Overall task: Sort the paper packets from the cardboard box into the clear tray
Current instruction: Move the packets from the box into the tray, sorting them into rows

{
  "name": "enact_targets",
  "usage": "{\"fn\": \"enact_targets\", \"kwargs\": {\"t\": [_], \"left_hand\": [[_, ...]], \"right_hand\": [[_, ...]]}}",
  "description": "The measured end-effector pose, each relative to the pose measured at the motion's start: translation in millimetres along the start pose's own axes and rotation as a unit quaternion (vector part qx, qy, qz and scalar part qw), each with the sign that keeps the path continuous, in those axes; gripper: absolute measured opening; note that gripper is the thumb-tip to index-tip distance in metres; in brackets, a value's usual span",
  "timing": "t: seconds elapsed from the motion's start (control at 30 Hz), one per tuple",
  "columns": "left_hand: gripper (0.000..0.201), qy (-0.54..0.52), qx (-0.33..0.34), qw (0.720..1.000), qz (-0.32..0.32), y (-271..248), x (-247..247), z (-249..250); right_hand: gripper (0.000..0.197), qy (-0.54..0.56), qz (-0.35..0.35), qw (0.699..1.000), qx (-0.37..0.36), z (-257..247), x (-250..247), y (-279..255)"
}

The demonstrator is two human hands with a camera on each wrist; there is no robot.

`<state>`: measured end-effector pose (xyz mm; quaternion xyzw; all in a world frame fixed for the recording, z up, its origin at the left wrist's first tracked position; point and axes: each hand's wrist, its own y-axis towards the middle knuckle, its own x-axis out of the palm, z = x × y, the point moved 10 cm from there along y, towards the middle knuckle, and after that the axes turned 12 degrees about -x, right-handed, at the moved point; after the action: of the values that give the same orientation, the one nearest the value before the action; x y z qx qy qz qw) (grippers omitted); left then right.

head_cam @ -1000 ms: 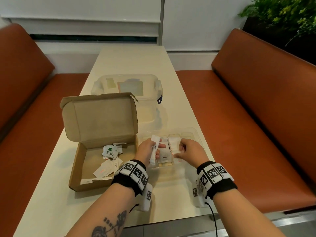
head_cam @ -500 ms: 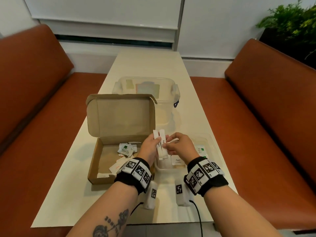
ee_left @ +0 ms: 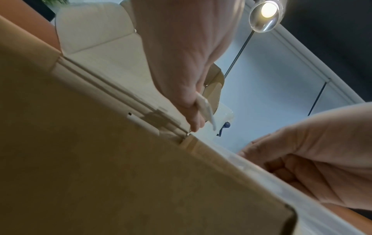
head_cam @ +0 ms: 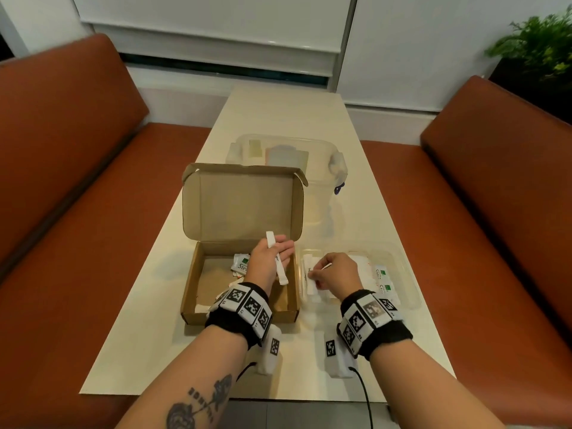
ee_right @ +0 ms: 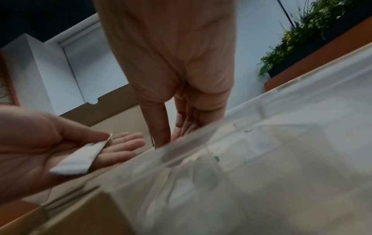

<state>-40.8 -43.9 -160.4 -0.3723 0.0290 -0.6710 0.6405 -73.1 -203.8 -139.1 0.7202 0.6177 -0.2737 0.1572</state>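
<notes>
Seen from the head camera, a brown corrugated cardboard box (head_cam: 216,283) sits on the pale, smooth surface (head_cam: 278,119), its flat lid standing upright at the far side and a few small square paper packets (head_cam: 240,264) lying on its floor. Over the box's right wall the left hand (head_cam: 267,258) carries a long, narrow white stick packet (head_cam: 276,258) under the thumb, its fingers stretched out nearly straight. Just right of the box stands the clear tray (head_cam: 405,274), thin glossy plastic with moulded compartments, where the right hand (head_cam: 335,275) has its fingers curled down on white packets in the compartment nearest the box; green-marked sachets (head_cam: 383,278) lie further right. Beyond the box a translucent lidded tub (head_cam: 325,159) stands, partly hidden by the lid. In the left wrist view the matte box wall (ee_left: 100,159) fills most of the picture and the stick packet juts from the hand. In the right wrist view, the blurred tray rim (ee_right: 201,143) hides the right fingertips, so what exactly they pinch cannot be told.
</notes>
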Motion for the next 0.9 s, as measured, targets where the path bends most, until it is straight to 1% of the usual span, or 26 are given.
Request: {"fn": "enact_targets", "kwargs": {"t": [0.17, 0.33, 0.43, 0.5, 0.57, 0.6, 0.67, 0.7, 0.77, 0.87, 0.9], "left_hand": [[0.023, 0.023, -0.007, 1.0, 0.0, 1.0, -0.6, -2.5], [0.02, 0.028, -0.012, 1.0, -0.002, 0.1, 1.5, -2.9], [0.02, 0.035, -0.011, 0.999, -0.007, -0.6, 4.7, -3.1], [0.024, 0.034, -0.015, 0.999, -0.012, -0.7, 7.3, -4.1], [0.028, 0.046, -0.02, 0.999, -0.011, -2.3, 8.8, -5.3], [0.03, 0.062, -0.019, 0.998, -0.01, -3.3, 9.1, -5.5], [0.032, 0.097, -0.008, 0.995, -0.01, -6.0, 11.4, -3.6], [0.031, 0.114, -0.002, 0.993, -0.011, -8.3, 13.8, -2.1], [0.031, 0.127, 0.008, 0.992, -0.013, -12.4, 20.6, 0.2], [0.03, 0.115, 0.007, 0.993, -0.019, -18.7, 32.0, -0.6], [0.029, 0.124, 0.011, 0.992, -0.018, -19.4, 34.9, -1.0]], "right_hand": [[0.022, -0.065, -0.021, 0.997, -0.019, -9.0, 12.2, -0.4], [0.013, -0.092, -0.04, 0.995, -0.029, -11.6, 14.5, -1.9], [0.022, -0.103, -0.055, 0.993, -0.032, -10.4, 16.4, -2.2], [0.025, -0.107, -0.066, 0.992, -0.031, -9.0, 18.4, -2.5], [0.023, -0.119, -0.061, 0.99, -0.043, -11.9, 16.1, -1.4], [0.018, -0.116, -0.043, 0.991, -0.056, -15.8, 11.8, -0.5], [0.008, -0.066, -0.002, 0.995, -0.079, -26.1, 1.8, -0.9], [0.011, -0.03, 0.006, 0.996, -0.087, -30.9, -1.2, -1.9], [0.016, 0.04, -0.019, 0.995, -0.089, -37.5, 1.2, -5.1], [0.007, 0.152, -0.068, 0.984, -0.065, -40.8, 7.4, -12.3], [0.01, 0.187, -0.076, 0.978, -0.058, -40.6, 7.5, -13.7]]}}
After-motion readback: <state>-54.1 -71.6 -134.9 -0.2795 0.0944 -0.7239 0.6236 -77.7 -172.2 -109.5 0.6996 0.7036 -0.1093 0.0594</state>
